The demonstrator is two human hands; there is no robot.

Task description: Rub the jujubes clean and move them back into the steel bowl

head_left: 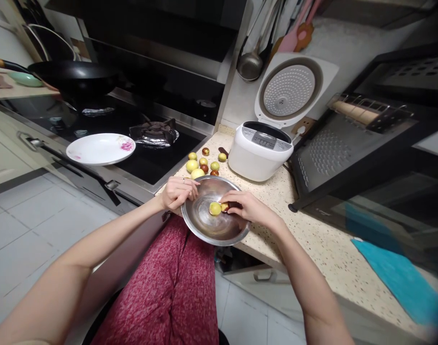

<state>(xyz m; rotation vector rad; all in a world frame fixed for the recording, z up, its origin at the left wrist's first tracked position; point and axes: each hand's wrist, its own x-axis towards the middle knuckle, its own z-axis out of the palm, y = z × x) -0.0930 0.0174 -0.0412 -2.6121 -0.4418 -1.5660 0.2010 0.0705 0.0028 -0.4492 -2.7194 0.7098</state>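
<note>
A steel bowl [208,227] sits at the front edge of the speckled counter [312,239], partly overhanging it. My left hand [178,191] grips the bowl's left rim. Reaching into the bowl from the right, my right hand [246,207] pinches a small reddish-yellow fruit [224,206] between its fingertips. One yellow-green fruit [215,208] lies loose inside the bowl just left of those fingers. Several more small green and red-brown fruits [203,164] lie on the counter just behind the bowl.
A white rice cooker [260,153] with its lid up stands behind the bowl. An open oven door [334,148] juts out at right, a teal cloth [398,280] lies on the counter. At left, a gas hob [154,134], a white plate [100,148] and a black wok [71,74].
</note>
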